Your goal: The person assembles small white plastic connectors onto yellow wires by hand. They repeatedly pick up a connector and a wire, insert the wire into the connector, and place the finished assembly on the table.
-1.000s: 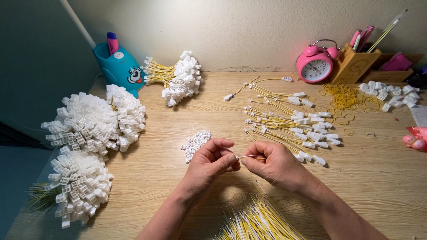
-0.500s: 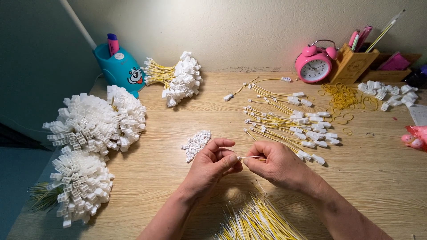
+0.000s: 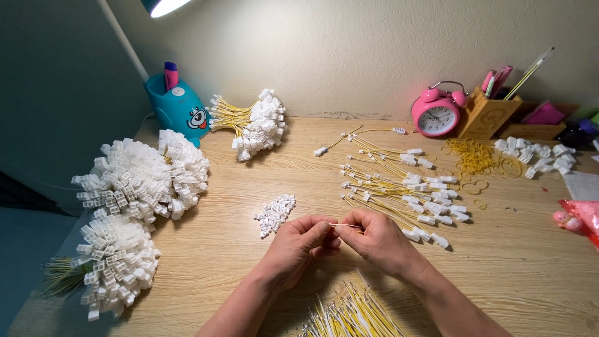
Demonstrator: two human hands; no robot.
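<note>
Hands barely shifting since earlier. Left hand (image 3: pixel 298 242) is pinching one end of a thin yellow wire (image 3: pixel 344 225), right hand (image 3: pixel 373 239) gripping the other end. Small white connector pile (image 3: pixel 275 214) sitting at 11 o'clock, finished wires (image 3: pixel 405 184) lying at 1 o'clock.

I see a wooden desk (image 3: pixel 511 274) against a pale wall (image 3: pixel 349 50). A lamp (image 3: pixel 163 6) shines from above left.

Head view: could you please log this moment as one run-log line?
left hand: pinches yellow wire | right hand: pinches same wire | nearby: small white connector pile, loose wires
</note>
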